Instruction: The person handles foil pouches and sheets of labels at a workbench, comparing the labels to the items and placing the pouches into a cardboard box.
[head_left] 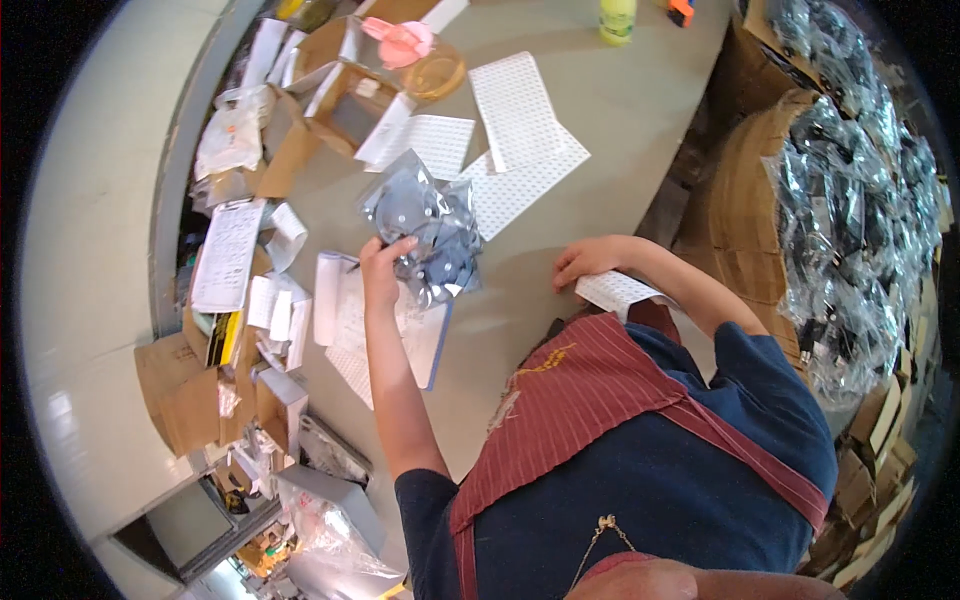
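Note:
My left hand is closed on the near left edge of a clear plastic bag with dark grey items inside. Exactly what the items are, I cannot make out. The bag is over the table, above an open notebook with a blue edge. To the right, by the near table edge, my right hand has its fingers bent and together at a white label sheet, which curves down beneath the wrist. The fingertips are partly hidden.
Printed label sheets lie beyond the bag. Open cardboard boxes, a tape roll and a clipboard line the left side. A yellow-green bottle stands far back. At right, a large carton holds bagged dark items.

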